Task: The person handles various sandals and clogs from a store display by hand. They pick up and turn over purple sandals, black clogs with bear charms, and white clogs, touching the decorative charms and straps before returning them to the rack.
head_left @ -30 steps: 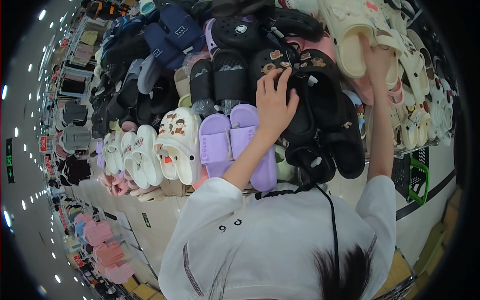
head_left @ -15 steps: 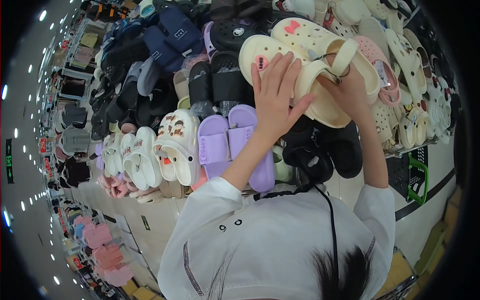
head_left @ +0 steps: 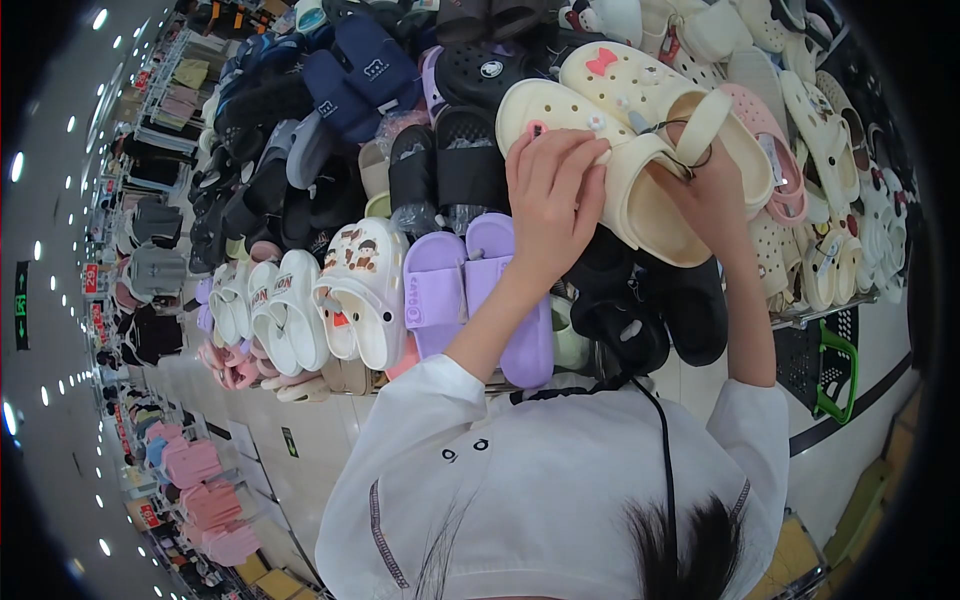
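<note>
A pair of cream clogs [head_left: 640, 212] with charms, one of them a pink bow, is held tilted over the shoe pile. My left hand [head_left: 555, 190] grips the side and toe of the nearer clog, fingers bent over its edge and partly covering a pink charm. Around the heel end, my right hand [head_left: 708, 185] holds the pair; its fingertips are hidden inside the opening. A thin dark cord [head_left: 690, 160] loops by the heel strap. Just below lie black clogs [head_left: 625, 318], and purple slides [head_left: 436, 285] are near my left forearm.
White clogs with charms [head_left: 360, 255], black slides [head_left: 470, 165] and navy slippers [head_left: 365, 75] crowd the display. Pink clogs [head_left: 770, 150] lie to the right. A black basket with a green handle [head_left: 832, 375] stands below the right edge. Clothes racks [head_left: 150, 270] line the left.
My left hand's fingers have curled in, from lying flatter across the clog's top to bending over the charm near its edge. The clogs appear slightly further right and lower.
</note>
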Available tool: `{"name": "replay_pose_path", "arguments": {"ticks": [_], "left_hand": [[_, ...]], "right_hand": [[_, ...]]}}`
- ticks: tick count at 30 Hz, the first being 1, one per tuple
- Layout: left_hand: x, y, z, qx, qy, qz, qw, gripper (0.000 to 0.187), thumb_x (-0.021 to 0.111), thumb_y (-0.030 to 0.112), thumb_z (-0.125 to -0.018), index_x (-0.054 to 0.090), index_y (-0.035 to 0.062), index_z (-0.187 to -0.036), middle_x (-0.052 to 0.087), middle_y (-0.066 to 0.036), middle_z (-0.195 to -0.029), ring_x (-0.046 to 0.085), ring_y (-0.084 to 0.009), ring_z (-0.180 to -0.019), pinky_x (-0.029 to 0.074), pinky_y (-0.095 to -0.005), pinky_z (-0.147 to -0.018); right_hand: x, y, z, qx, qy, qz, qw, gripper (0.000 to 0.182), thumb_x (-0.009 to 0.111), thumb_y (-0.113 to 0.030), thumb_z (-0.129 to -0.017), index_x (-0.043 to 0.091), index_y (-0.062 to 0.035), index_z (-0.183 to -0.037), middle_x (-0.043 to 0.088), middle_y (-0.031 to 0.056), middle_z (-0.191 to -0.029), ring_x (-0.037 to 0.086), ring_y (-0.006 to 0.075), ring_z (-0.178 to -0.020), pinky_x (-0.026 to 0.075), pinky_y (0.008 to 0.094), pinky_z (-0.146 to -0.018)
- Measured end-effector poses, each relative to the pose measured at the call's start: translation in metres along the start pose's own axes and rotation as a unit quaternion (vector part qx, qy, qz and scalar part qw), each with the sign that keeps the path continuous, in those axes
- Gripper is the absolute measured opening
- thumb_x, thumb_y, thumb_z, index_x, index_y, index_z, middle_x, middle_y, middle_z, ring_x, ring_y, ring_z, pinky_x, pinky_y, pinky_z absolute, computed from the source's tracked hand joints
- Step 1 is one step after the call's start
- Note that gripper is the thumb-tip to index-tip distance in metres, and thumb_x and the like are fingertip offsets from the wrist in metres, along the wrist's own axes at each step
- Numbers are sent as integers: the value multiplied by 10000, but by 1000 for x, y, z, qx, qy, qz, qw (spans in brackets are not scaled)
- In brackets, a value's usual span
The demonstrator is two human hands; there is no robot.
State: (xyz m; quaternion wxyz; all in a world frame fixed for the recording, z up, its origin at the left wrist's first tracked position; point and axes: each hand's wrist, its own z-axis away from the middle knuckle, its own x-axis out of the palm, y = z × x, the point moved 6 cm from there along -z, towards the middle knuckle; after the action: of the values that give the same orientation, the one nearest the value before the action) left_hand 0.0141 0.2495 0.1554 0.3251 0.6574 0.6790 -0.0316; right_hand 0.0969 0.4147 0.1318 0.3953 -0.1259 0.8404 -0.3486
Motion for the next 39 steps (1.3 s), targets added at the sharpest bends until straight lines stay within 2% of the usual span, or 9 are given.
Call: {"name": "replay_pose_path", "arguments": {"ticks": [9, 12, 15, 17, 24, 33, 35, 37, 39], "left_hand": [[3, -3, 4, 22, -22, 91, 995, 245, 597, -35, -793, 645, 17, -1027, 618, -104, -1096, 561, -297, -1064, 394, -425, -957], [-2, -4, 6, 41, -24, 57, 997, 299, 650, 44, -773, 630, 25, -1071, 594, -116, -1151, 527, -310, -1113, 367, -427, -980], [-17, -6, 6, -11, 22, 69, 997, 431, 717, 159, -725, 608, 45, -1126, 557, -123, -1212, 469, -329, -1180, 333, -429, -1005], [-20, -7, 7, 36, -1, 15, 999, 536, 752, 231, -673, 592, 62, -1155, 524, -127, -1257, 430, -339, -1212, 309, -425, -1020], [-24, -16, 8, 78, -24, -17, 997, 574, 742, 447, -633, 613, 74, -1050, 606, -56, -1144, 478, -301, -1161, 313, -435, -1010], [-25, -2, -6, 91, -39, -38, 994, 595, 685, 566, -617, 610, 130, -1015, 588, -20, -1056, 508, -237, -1026, 265, -458, -1020], [-21, -4, -3, 76, -28, -40, 996, 605, 677, 583, -610, 613, 132, -1009, 577, -20, -1033, 506, -236, -1005, 272, -460, -1015], [-21, -6, -3, 60, -17, -42, 997, 617, 669, 601, -603, 615, 135, -1003, 566, -19, -1010, 503, -235, -985, 278, -463, -1011], [-21, -5, -6, 60, -68, -23, 996, 616, 687, 554, -627, 638, 124, -1065, 583, -49, -1088, 484, -277, -1054, 296, -473, -1011]], "right_hand": [[2, 2, 3, -3, 12, -5, 1000, 389, 756, -130, -716, 623, -21, -1065, 604, 117, -1002, 629, 280, -852, 498, 350, -737], [2, -1, 3, -17, 15, 6, 1000, 379, 755, -127, -721, 622, -17, -1058, 606, 118, -997, 630, 275, -852, 499, 352, -733], [-3, -5, 6, -32, 37, 4, 999, 375, 750, -128, -728, 617, -19, -1062, 612, 120, -992, 630, 266, -845, 498, 345, -725], [-4, -4, 5, -11, 37, -40, 998, 390, 743, -125, -738, 600, -22, -1086, 618, 123, -983, 626, 262, -830, 495, 334, -720], [-2, -1, 9, -8, 15, -49, 999, 416, 729, -142, -756, 577, -23, -1124, 612, 125, -993, 618, 264, -847, 488, 337, -737], [-3, -14, 12, -37, -11, -34, 999, 402, 708, -153, -774, 576, -17, -1129, 589, 149, -1032, 601, 281, -881, 475, 343, -768], [0, -10, 14, -2, -42, -18, 999, 399, 670, -10, -772, 546, -7, -1152, 584, 105, -1079, 577, 217, -967, 463, 322, -820], [1, -9, 15, 21, -29, -40, 999, 389, 688, -70, -769, 561, -10, -1132, 585, 119, -1055, 587, 245, -924, 470, 329, -789], [2, -4, 16, 43, -17, -62, 997, 387, 706, -129, -767, 575, -13, -1112, 585, 133, -1031, 597, 272, -881, 476, 336, -758]]}}
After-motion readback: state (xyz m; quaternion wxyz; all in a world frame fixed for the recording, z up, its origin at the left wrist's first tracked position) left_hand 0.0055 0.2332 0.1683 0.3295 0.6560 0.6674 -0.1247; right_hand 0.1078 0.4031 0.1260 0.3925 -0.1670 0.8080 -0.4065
